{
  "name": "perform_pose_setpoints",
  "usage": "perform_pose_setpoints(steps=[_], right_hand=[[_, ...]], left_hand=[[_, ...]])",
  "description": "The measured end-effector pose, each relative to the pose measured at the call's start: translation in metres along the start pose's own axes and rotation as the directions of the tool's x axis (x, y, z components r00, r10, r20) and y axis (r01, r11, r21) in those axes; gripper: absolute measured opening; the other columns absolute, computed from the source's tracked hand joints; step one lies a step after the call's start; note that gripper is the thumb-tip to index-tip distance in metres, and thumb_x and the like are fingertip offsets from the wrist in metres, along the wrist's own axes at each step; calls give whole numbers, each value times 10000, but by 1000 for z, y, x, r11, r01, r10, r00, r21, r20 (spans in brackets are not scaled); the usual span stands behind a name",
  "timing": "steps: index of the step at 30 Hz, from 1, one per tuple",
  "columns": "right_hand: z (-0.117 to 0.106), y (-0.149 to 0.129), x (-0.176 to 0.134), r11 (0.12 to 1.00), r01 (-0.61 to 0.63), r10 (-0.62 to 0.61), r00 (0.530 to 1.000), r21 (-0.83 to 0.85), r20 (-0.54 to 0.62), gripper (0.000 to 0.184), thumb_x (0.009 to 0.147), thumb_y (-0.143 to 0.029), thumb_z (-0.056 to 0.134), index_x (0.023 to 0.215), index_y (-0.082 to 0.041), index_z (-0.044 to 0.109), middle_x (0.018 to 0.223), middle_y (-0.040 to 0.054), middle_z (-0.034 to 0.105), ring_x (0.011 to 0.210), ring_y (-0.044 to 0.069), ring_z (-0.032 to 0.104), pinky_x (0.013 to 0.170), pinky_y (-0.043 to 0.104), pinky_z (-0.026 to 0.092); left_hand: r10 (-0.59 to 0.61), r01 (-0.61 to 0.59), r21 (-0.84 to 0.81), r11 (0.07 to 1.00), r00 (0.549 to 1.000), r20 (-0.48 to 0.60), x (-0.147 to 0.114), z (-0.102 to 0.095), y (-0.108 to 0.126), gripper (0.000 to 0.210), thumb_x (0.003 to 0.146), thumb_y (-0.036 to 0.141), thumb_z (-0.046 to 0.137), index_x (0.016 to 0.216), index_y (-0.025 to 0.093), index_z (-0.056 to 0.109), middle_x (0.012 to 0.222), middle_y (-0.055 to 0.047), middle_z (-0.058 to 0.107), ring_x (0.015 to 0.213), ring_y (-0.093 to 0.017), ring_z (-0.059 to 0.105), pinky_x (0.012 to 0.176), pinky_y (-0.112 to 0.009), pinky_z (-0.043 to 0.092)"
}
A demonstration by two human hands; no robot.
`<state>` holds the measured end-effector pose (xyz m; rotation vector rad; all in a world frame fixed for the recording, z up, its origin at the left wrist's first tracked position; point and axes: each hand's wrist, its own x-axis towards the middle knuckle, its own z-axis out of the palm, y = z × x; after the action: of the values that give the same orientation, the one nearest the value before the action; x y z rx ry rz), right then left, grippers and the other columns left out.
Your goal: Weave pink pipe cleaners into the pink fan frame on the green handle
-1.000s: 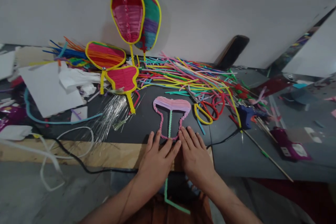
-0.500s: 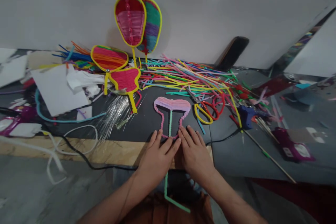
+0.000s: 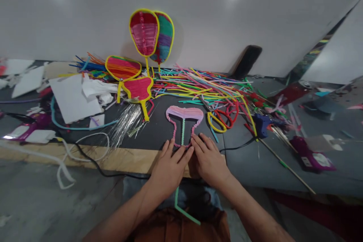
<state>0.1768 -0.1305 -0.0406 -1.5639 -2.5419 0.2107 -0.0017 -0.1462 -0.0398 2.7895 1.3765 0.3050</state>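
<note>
A fan-shaped pipe cleaner frame (image 3: pixel 172 125) lies flat near the table's front edge. Pink and lilac pipe cleaners are wound across its top, and the lower part is an open outline. Down its middle runs a green pipe cleaner (image 3: pixel 183 132), whose bent tail hangs below my hands past the edge. At the frame's lower left, my left hand (image 3: pixel 171 163) pinches the bottom edge, thumb pointing inward. My right hand (image 3: pixel 209 157) grips the lower right corner with its fingertips. The thumbs lie close together, and the fingertip undersides are hidden.
Finished pipe cleaner fans (image 3: pixel 144 32) lean on the wall or lie at back left. Loose pipe cleaners (image 3: pixel 195 83) pile up behind the frame, beside scissors (image 3: pixel 217 121). Purple glue guns (image 3: pixel 312 155) lie on both sides. Silver tinsel (image 3: pixel 121 123) and a black phone (image 3: pixel 246 61) are nearby.
The whole view has shifted slightly, with the background lower in the picture. My hands keep their hold on the frame's bottom edge, with little visible movement.
</note>
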Motion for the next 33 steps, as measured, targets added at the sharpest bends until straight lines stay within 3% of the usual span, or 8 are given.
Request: perform_pose_setpoints(steps=[7,13,18,24,28,33], right_hand=[[-2,7,4,997,46,-47,999,56,6,494,793,-78,432,1282,-82,504,1388,110,457,1273,324,358,1044,497,354],[9,29,2,968,166,-153,985,188,-82,467,850,-52,355,1308,-74,443,1351,131,474,1330,237,302,1074,438,361],[11,31,2,960,145,-123,987,241,-107,429,856,-60,361,1271,-81,469,1319,144,501,1317,237,332,1055,452,386],[2,11,3,987,56,-44,996,153,-81,327,878,-163,449,1177,-167,581,1337,154,491,1310,281,348,1032,497,374],[4,0,2,998,8,-5,998,56,-66,355,827,-130,525,1157,-230,609,1387,156,436,1338,314,291,1028,523,337],[8,2,0,996,36,-32,998,76,-59,411,808,-106,521,1188,-244,597,1402,149,413,1352,323,252,1023,539,326]], left_hand=[[11,-10,-18,1000,1000,2,1,1,-3,462,848,204,469,1309,173,466,1266,-68,568,1280,-349,364,1048,-522,298],[-18,17,-89,996,1000,-8,-1,3,-7,285,854,250,495,1111,170,590,1235,-67,581,1258,-313,402,1059,-490,309],[-38,39,-138,990,999,10,-1,-2,-16,304,837,327,538,1070,140,595,1198,-99,599,1222,-289,456,1052,-460,340],[73,-63,-145,987,995,66,-2,-7,-32,334,906,300,421,1169,158,571,1251,-83,585,1258,-236,427,1063,-443,325],[-19,23,-151,988,999,27,-1,-6,-26,331,892,331,458,1148,161,582,1209,-76,614,1228,-253,451,1056,-469,316],[-84,87,-170,982,996,24,2,-6,-18,360,879,338,482,1179,154,560,1207,-82,612,1219,-256,452,1059,-468,313]])
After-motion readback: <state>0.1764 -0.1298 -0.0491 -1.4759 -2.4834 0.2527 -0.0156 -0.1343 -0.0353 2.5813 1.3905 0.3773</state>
